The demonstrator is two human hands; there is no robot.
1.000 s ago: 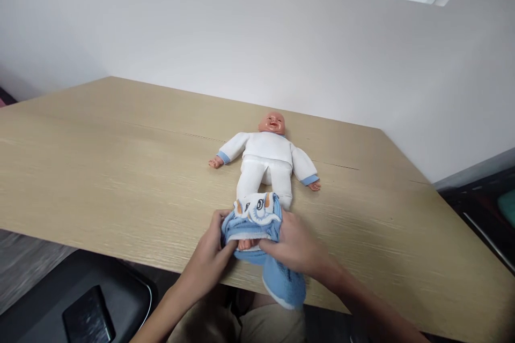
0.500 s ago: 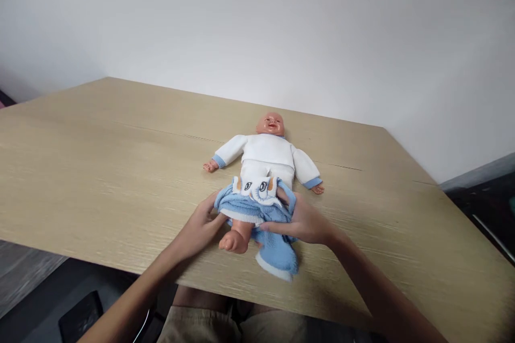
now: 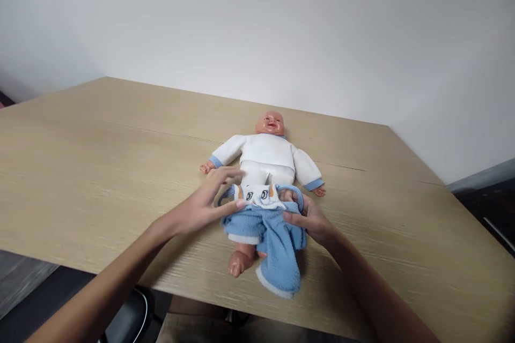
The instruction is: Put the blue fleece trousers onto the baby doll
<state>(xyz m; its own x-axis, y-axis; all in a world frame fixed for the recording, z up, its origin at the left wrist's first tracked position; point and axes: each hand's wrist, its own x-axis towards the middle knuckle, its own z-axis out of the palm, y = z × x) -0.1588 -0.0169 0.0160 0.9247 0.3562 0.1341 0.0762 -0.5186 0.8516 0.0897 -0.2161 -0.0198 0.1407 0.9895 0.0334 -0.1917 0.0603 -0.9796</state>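
Find the blue overalls bunched around the lower legs of a doll, just in from the near edge of the table. See the doll laid on its back, with its head toward the far edge and its arms spread toward the left and right edges, dressed above in a white top. Count 1 bare foot out past a hem, pointing at the near edge; beside it, a limp trouser leg with no foot at its end. Too little in view to place the other foot for certain.

Note the left hand wide, with its thumb at the side of the white animal-face bib and its fingers over the doll's waist, with no clear grip. Note the right hand narrower, holding the overalls near 1 of the 2 straps, with fingers inside the loop and thumb on the cloth.

Expect light, soft, stretchy towelling, probably with plenty of grip and little risk of breakage, but likely to bunch and to drag on the doll's leg. Expect smooth, stiffer plastic at the foot, likely slippery by comparison. Best to take hold at both sides of the waist, just below the straps, fingers inside.
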